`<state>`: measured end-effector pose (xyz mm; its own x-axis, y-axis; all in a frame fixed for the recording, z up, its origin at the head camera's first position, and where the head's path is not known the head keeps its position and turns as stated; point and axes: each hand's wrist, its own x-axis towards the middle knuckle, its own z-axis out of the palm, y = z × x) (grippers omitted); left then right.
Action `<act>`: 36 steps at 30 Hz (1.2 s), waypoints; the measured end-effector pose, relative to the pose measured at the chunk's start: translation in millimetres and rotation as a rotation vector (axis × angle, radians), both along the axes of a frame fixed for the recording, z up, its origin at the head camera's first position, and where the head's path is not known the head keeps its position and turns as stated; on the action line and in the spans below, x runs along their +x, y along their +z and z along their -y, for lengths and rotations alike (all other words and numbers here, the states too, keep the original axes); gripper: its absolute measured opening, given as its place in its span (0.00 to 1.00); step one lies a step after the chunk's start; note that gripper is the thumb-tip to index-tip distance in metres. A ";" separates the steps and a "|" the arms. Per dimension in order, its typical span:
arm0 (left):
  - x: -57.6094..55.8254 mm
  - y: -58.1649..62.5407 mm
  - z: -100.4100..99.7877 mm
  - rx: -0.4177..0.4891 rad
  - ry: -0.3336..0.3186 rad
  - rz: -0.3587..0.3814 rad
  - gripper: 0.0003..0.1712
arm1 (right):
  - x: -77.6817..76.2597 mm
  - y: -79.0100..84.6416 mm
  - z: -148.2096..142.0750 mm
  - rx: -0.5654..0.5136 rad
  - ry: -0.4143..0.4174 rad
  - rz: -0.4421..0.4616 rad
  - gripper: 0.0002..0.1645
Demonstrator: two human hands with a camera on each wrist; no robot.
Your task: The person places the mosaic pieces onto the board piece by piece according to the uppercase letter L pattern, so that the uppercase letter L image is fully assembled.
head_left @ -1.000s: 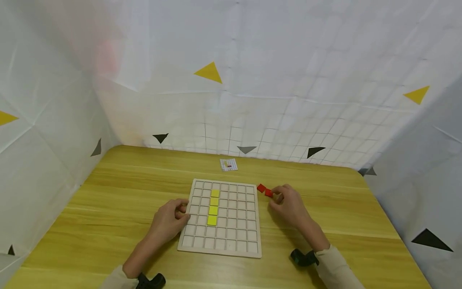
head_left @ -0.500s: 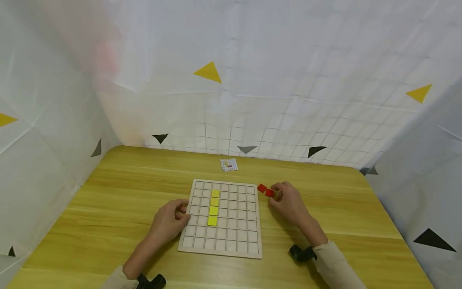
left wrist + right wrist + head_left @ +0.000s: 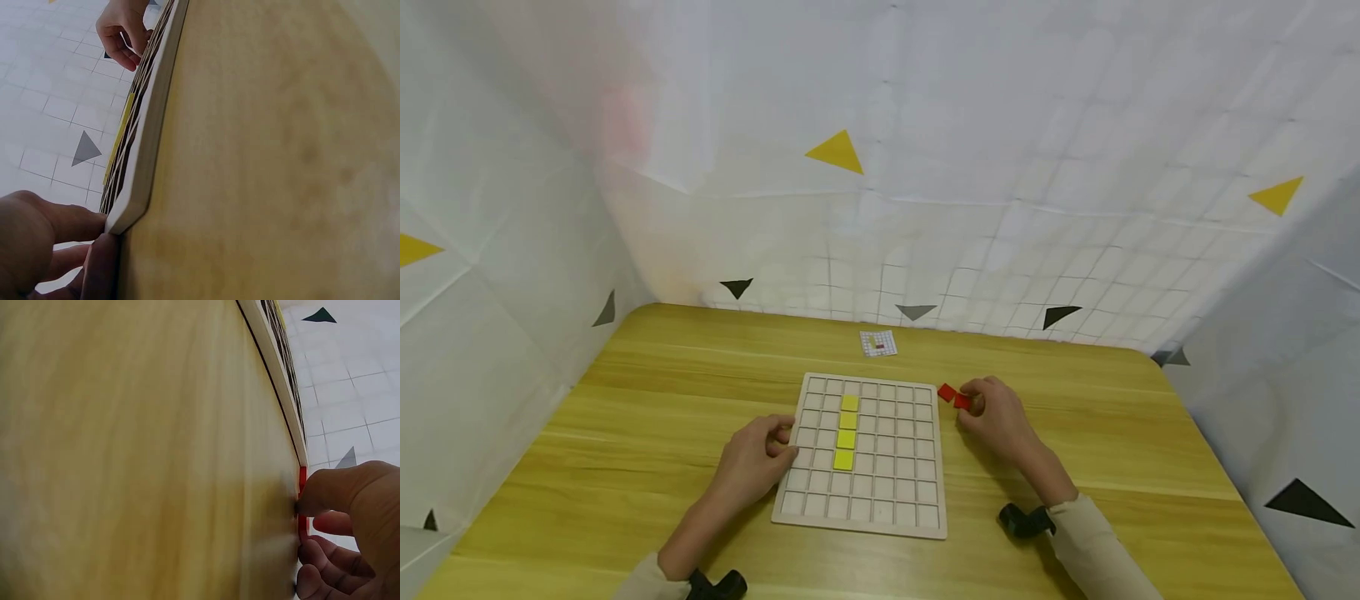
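A pale wooden board point(image 3: 880, 527) with a recessed grid lies flat on the table. Several yellow square tiles point(image 3: 846, 439) form one column in its cells. My left hand point(image 3: 752, 458) holds the board's left edge, thumb and fingertips right at the rim; the left wrist view has these fingers point(image 3: 69, 222) against the board's side. Past the board's upper right corner, my right hand point(image 3: 1002, 425) pinches a red square tile point(image 3: 961, 402) between thumb and forefinger. A second red tile point(image 3: 947, 392) lies beside it, by the board. The right wrist view partly hides the pinched tile behind my thumb point(image 3: 322, 490).
A small printed card point(image 3: 878, 343) showing a grid with coloured squares lies behind the board. White sheeting point(image 3: 925, 167) with yellow, black and grey triangles walls in the wooden table point(image 3: 647, 400) at the back and both sides.
Little differs. The whole head view has shifted slightly. Both hands keep their places, the left at the board's edge and the right at the nearer red tile.
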<state>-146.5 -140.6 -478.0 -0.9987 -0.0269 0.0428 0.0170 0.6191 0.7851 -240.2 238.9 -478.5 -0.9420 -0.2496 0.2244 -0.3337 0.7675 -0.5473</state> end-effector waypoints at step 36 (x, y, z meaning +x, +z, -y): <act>1.1 2.5 -0.1 -0.007 -0.002 -0.005 0.24 | 11.8 2.0 -8.8 0.014 0.032 -0.031 0.16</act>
<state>-145.5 -140.6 -475.5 -0.9985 -0.0250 0.0479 0.0218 0.6243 0.7809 -228.4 247.7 -476.5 -0.9262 -0.2829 0.2493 -0.3747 0.7639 -0.5254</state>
